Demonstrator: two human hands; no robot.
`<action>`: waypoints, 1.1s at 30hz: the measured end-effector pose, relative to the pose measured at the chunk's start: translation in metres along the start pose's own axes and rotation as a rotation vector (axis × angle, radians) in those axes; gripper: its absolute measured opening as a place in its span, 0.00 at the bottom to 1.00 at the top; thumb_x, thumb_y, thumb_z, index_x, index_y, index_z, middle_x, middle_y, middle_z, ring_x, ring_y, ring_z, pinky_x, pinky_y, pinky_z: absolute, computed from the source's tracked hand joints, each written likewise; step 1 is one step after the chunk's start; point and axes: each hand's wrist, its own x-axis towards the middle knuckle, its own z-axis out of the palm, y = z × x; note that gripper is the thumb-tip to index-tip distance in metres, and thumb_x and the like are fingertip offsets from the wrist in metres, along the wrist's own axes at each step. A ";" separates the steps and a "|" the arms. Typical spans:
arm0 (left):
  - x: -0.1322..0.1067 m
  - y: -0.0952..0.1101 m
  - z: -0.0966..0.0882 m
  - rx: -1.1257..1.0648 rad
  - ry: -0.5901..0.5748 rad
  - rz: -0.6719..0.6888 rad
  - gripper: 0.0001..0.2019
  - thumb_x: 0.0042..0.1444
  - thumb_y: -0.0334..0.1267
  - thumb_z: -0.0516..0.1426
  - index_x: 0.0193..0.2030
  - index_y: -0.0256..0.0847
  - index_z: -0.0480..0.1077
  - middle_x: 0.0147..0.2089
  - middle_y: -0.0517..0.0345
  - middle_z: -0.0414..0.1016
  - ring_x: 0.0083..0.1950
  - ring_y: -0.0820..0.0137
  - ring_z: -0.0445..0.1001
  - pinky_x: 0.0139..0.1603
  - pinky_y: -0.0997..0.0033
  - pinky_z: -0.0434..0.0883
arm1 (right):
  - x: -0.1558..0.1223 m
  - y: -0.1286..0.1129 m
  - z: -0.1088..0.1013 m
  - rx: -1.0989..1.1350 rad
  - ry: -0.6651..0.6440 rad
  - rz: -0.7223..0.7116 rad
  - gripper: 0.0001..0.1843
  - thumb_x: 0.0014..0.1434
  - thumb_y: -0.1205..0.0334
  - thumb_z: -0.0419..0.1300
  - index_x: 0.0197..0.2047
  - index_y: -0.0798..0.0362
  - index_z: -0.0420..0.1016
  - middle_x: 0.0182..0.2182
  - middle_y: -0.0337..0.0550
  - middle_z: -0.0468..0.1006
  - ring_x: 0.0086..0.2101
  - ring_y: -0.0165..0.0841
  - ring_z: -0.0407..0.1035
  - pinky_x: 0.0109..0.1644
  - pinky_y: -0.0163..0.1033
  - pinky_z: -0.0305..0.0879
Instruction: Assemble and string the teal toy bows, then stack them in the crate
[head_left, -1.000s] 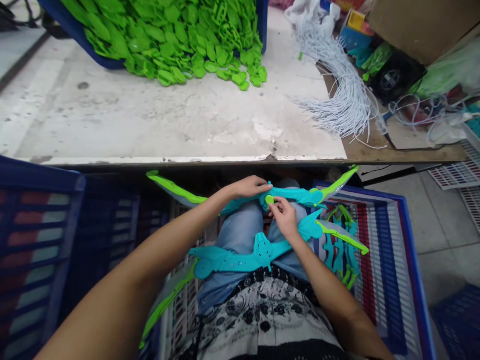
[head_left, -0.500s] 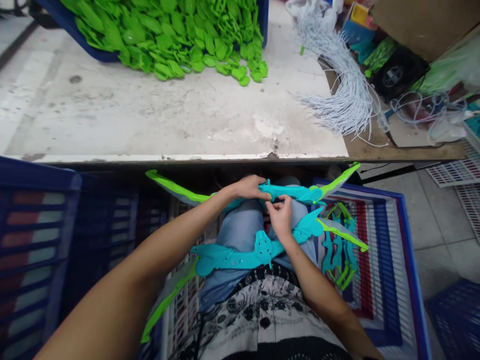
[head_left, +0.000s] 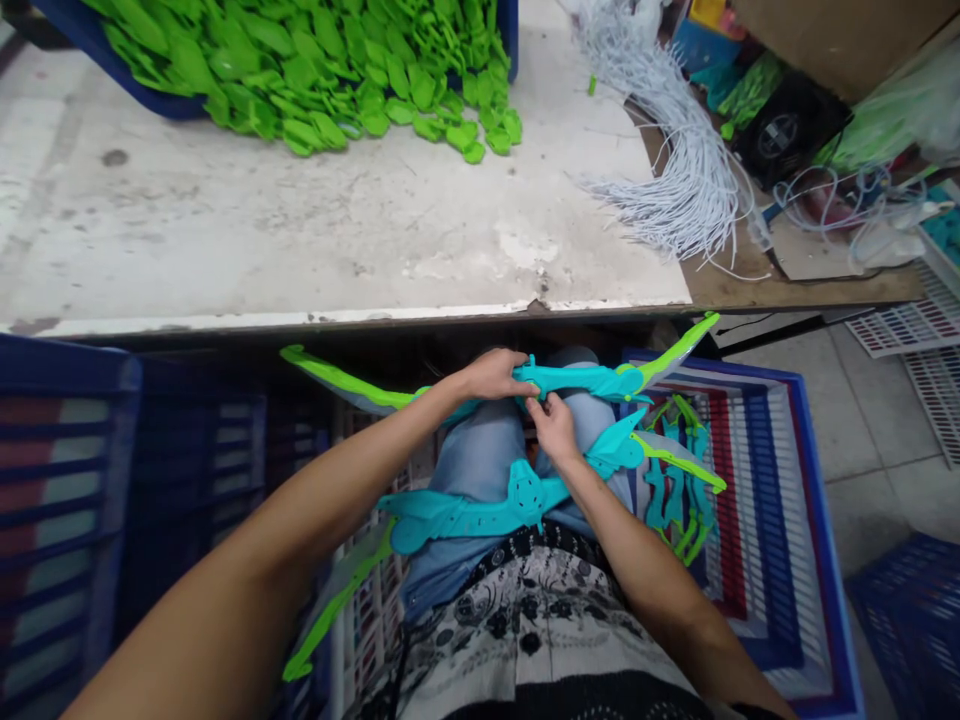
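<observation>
A teal and green toy bow [head_left: 592, 381] lies across my knees, just below the table edge. My left hand [head_left: 491, 374] is closed over the bow's middle grip. My right hand [head_left: 551, 423] pinches at the underside of the same grip; whatever sits between its fingertips is hidden. A second teal bow [head_left: 480, 512] rests lower on my lap, touching my right wrist. Its green tip [head_left: 330, 607] hangs down to the left.
A white worn table [head_left: 300, 240] fills the upper view, with a heap of green plastic pieces [head_left: 315, 70] spilling from a blue bin. A bundle of white cords [head_left: 675, 180] lies at its right. Blue crates [head_left: 757, 470] flank my legs; the right one holds more bows.
The small green piece seen at my right fingertips a second ago is out of sight now. My right hand has pressed closer under the bow's grip. The view has tilted slightly.
</observation>
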 end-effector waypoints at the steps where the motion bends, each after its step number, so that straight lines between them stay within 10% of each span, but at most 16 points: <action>1: 0.000 0.000 0.000 0.009 0.015 -0.001 0.20 0.42 0.54 0.62 0.24 0.39 0.62 0.21 0.64 0.60 0.25 0.74 0.58 0.27 0.71 0.50 | 0.000 0.001 0.000 -0.060 0.021 -0.023 0.17 0.52 0.46 0.59 0.28 0.51 0.63 0.21 0.33 0.70 0.24 0.27 0.61 0.28 0.32 0.59; 7: -0.012 0.011 0.000 0.188 0.035 0.026 0.18 0.50 0.52 0.61 0.34 0.37 0.70 0.29 0.56 0.71 0.30 0.67 0.68 0.30 0.71 0.59 | 0.001 -0.027 -0.026 -0.500 -0.162 -0.260 0.14 0.55 0.52 0.57 0.22 0.49 0.67 0.16 0.37 0.70 0.18 0.31 0.63 0.21 0.35 0.54; 12: -0.037 0.017 0.027 0.489 0.214 0.126 0.18 0.63 0.37 0.52 0.59 0.42 0.66 0.56 0.44 0.72 0.56 0.54 0.68 0.50 0.59 0.68 | 0.029 -0.118 -0.053 -0.647 -0.414 -0.480 0.16 0.54 0.57 0.61 0.16 0.47 0.70 0.15 0.38 0.73 0.19 0.36 0.67 0.23 0.39 0.60; 19: -0.056 0.017 0.082 0.440 0.306 0.086 0.26 0.58 0.37 0.58 0.64 0.52 0.63 0.72 0.43 0.50 0.71 0.45 0.49 0.61 0.38 0.62 | 0.182 -0.228 0.047 -0.798 -0.040 -0.650 0.11 0.61 0.60 0.56 0.40 0.57 0.76 0.39 0.51 0.77 0.44 0.43 0.71 0.52 0.49 0.65; 26: -0.052 0.025 0.069 0.319 0.288 0.007 0.26 0.56 0.44 0.60 0.62 0.51 0.66 0.72 0.40 0.50 0.68 0.42 0.56 0.59 0.36 0.64 | 0.273 -0.237 0.135 -1.001 0.069 -0.759 0.23 0.62 0.55 0.59 0.57 0.57 0.69 0.56 0.62 0.66 0.56 0.53 0.59 0.57 0.63 0.57; 33: -0.054 0.023 0.073 0.310 0.316 0.013 0.26 0.55 0.43 0.61 0.62 0.52 0.66 0.72 0.42 0.50 0.68 0.43 0.56 0.59 0.36 0.64 | 0.237 -0.210 0.083 -1.142 -0.210 -1.043 0.16 0.66 0.68 0.49 0.49 0.55 0.76 0.49 0.54 0.75 0.49 0.43 0.64 0.55 0.50 0.62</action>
